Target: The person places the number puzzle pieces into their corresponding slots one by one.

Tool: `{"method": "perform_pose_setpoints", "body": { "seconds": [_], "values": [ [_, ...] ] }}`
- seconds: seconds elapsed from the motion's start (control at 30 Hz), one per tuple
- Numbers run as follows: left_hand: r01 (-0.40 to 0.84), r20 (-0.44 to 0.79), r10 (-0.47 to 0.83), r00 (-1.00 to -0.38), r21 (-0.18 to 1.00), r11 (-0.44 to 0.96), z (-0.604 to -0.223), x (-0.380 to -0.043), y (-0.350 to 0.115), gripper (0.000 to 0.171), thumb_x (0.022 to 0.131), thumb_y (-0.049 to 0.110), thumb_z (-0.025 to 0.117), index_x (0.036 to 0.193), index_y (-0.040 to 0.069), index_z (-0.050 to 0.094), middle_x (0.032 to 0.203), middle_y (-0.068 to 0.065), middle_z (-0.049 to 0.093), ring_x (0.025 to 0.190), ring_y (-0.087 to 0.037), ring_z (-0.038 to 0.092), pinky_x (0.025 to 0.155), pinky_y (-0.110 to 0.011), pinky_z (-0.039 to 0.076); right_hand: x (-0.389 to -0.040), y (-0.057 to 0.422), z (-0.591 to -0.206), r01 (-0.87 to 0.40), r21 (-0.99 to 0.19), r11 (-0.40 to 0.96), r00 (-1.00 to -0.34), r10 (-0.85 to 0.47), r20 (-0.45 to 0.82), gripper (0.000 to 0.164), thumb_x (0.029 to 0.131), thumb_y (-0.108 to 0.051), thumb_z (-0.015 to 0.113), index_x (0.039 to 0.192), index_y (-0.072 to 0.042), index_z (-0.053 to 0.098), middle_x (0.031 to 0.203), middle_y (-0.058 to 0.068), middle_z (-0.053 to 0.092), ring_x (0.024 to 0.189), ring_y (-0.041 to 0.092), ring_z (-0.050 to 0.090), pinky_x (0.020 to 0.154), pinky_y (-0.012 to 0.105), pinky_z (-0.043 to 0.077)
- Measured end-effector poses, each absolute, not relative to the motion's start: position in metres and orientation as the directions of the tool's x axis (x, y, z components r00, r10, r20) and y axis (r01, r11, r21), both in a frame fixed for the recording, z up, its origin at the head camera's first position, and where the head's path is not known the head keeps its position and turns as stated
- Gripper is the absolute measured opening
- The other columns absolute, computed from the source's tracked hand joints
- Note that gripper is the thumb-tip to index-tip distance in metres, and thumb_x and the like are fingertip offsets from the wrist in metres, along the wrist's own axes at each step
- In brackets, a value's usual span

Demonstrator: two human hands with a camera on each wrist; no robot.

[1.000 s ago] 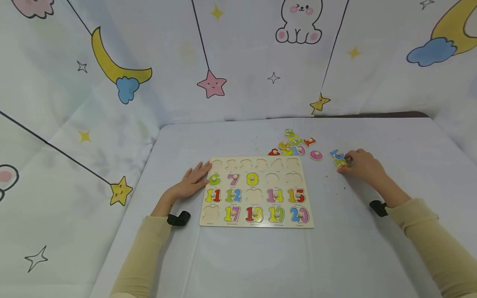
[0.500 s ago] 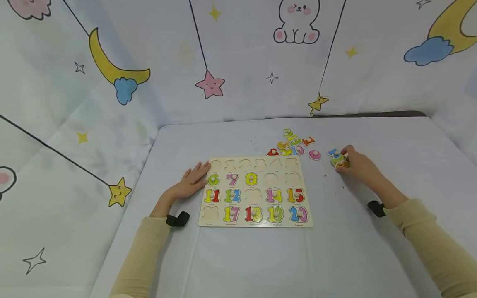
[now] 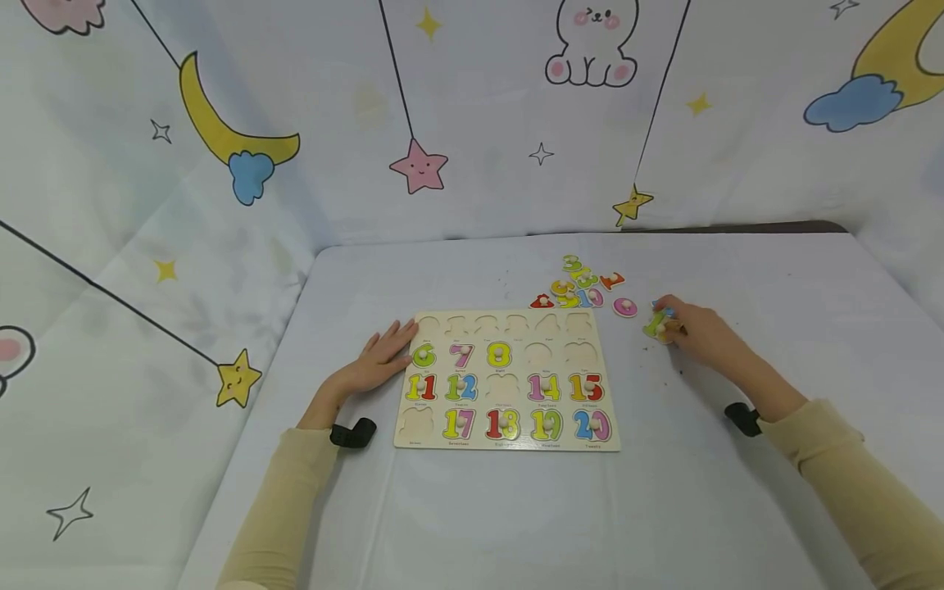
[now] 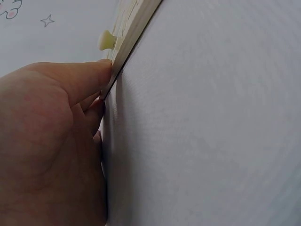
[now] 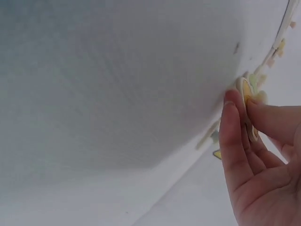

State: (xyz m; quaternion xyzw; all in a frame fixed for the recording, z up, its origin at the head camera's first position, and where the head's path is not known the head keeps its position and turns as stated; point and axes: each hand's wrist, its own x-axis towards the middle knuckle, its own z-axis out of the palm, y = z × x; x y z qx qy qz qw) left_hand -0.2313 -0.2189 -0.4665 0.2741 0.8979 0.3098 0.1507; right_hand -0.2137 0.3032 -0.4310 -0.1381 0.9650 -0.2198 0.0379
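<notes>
Thin curved piece [image 5: 246,89] nearer wooden board [image 3: 504,388]

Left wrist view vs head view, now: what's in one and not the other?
Only left wrist: palm side of the left hand, and a pale knob in side profile on the number puzzle board.

Only head: right hand, loose number pieces, both sleeves.

Both: left hand, number puzzle board, white tabletop, patterned backdrop.
</notes>
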Motion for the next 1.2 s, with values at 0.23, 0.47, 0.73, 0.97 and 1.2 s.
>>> {"method": "perform_pose_setpoints", "body": {
  "seconds": [0.23, 0.47, 0.73, 0.97, 1.2],
  "values": [
    [0.398, -0.102, 0.587, -0.803, 0.641, 0.656, -0.464, -0.230, -0.218, 0.060, 0.102, 0.024, 0.042, 0.150, 0.006, 0.012, 0.155, -0.011, 0.007, 0.140, -0.028, -0.005, 0.107, -0.047, -0.009, -0.208, 0.283, -0.421, -0.251, -0.493, 0.833, -0.942, -0.327, -0.073, 0.032, 0.090, 0.005, 0.055, 0.121, 0.001, 0.049, 0.088, 0.013, 0.058, 0.070, 0.021, 0.056, 0.062, 0.033, 0.051],
    [0.402, -0.093, 0.587, -0.804, 0.643, 0.652, -0.463, -0.229, -0.218, 0.060, 0.101, 0.022, 0.042, 0.150, 0.003, 0.013, 0.154, -0.014, 0.008, 0.139, -0.031, -0.005, 0.107, -0.048, -0.009, -0.207, 0.239, -0.408, -0.276, -0.556, 0.784, -0.932, -0.360, -0.045, 0.033, 0.090, 0.005, 0.057, 0.122, -0.001, 0.052, 0.088, 0.011, 0.057, 0.068, 0.017, 0.058, 0.062, 0.030, 0.052],
    [0.393, -0.097, 0.579, -0.810, 0.644, 0.656, -0.464, -0.229, -0.218, 0.061, 0.101, 0.025, 0.043, 0.150, 0.006, 0.013, 0.155, -0.011, 0.008, 0.140, -0.029, -0.005, 0.107, -0.047, -0.009, -0.207, 0.167, -0.396, -0.347, -0.695, 0.630, -0.886, -0.463, 0.023, 0.033, 0.091, 0.007, 0.055, 0.122, -0.005, 0.055, 0.089, 0.009, 0.057, 0.071, 0.023, 0.064, 0.066, 0.033, 0.054],
    [0.389, -0.100, 0.575, -0.812, 0.641, 0.662, -0.466, -0.230, -0.219, 0.062, 0.101, 0.026, 0.044, 0.151, 0.007, 0.012, 0.155, -0.009, 0.008, 0.140, -0.028, -0.005, 0.107, -0.046, -0.009, -0.200, 0.094, -0.396, -0.414, -0.764, 0.494, -0.802, -0.595, 0.050, 0.034, 0.094, 0.006, 0.051, 0.125, -0.006, 0.055, 0.090, 0.011, 0.059, 0.074, 0.025, 0.066, 0.065, 0.030, 0.054],
    [0.398, -0.095, 0.588, -0.803, 0.647, 0.650, -0.466, -0.231, -0.219, 0.060, 0.101, 0.026, 0.042, 0.151, 0.007, 0.013, 0.155, -0.010, 0.008, 0.140, -0.028, -0.005, 0.107, -0.047, -0.010, -0.190, 0.042, -0.411, -0.488, -0.747, 0.451, -0.706, -0.708, 0.033, 0.033, 0.095, 0.004, 0.048, 0.126, -0.006, 0.055, 0.086, 0.005, 0.062, 0.071, 0.017, 0.064, 0.060, 0.022, 0.049]
  ]
}}
